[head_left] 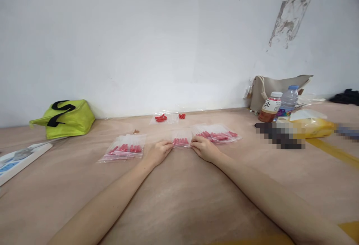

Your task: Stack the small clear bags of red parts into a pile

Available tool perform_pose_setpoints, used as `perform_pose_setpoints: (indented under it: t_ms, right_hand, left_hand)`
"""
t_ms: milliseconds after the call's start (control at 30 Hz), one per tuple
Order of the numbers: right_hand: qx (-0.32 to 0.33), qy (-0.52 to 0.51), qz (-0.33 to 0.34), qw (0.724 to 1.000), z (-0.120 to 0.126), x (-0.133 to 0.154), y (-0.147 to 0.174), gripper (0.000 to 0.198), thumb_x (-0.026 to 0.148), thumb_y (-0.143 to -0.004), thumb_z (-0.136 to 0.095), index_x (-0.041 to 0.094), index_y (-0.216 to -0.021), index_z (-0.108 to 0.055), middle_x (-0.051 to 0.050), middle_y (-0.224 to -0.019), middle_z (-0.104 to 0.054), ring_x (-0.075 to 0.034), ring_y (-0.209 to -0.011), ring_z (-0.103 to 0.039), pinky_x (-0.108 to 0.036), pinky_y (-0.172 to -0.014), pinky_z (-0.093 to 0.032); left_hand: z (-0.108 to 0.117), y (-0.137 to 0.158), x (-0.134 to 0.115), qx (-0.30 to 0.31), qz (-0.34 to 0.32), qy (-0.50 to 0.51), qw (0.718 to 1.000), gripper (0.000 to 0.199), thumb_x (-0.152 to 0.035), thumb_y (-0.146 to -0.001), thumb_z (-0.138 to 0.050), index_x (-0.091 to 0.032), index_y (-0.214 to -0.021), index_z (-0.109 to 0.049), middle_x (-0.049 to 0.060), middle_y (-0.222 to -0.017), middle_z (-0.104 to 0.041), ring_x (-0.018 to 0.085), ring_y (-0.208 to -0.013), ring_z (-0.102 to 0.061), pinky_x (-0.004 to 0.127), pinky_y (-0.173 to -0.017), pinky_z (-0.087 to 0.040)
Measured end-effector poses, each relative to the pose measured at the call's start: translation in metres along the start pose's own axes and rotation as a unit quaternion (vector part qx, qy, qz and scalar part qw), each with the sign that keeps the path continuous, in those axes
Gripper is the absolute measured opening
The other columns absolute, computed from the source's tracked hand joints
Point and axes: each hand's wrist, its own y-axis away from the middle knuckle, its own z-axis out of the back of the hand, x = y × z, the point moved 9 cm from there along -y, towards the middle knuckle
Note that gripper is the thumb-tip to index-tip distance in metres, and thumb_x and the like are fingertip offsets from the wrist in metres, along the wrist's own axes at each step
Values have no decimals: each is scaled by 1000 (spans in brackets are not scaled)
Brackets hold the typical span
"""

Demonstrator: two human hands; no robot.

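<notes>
Between my two hands lies a clear zip bag (181,140) with several small red pieces lined up in it. My left hand (161,152) pinches the bag's left corner, and my right hand (203,147) pinches its right corner. Just beyond my right hand is a pile of similar filled bags (221,134), partly behind the fingers. Another stack of filled zip bags (123,148) lies to the left of my left hand. Farther back, loose red pieces (160,118) rest on clear plastic, with a smaller red heap (182,116) beside them.
A lime-green bag (70,119) with a black strap stands at the back left, near a white tray-like object (25,159). At the right are a tea bottle (270,107), a water bottle (290,99), a beige bag (256,93) and a yellow packet (316,126). A wall closes off the back.
</notes>
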Motion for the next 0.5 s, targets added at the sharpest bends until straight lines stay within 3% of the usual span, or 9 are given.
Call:
perform_pose_setpoints:
  t_ms: [200, 500]
  right_hand:
    - [14, 132, 22, 991, 5, 7, -3, 22, 14, -82, -42, 18, -73, -61, -3, -77, -60, -12, -73, -49, -32, -77, -28]
    - [-15, 161, 37, 986, 12, 12, -3, 22, 20, -84, -40, 21, -76, -60, -1, -78, -61, -13, -76, -45, -35, -81, -20]
  left_hand:
    - [1, 0, -15, 9, -104, -129, 986, 22, -17, -85, -40, -16, -77, -60, 5, -78, -63, 14, -68, -59, 28, -64, -47]
    - [11, 2, -20, -7, -105, -98, 990, 21, -18, -86, -38, -15, -78, -58, 6, -75, -61, 15, -70, -58, 28, -65, -46]
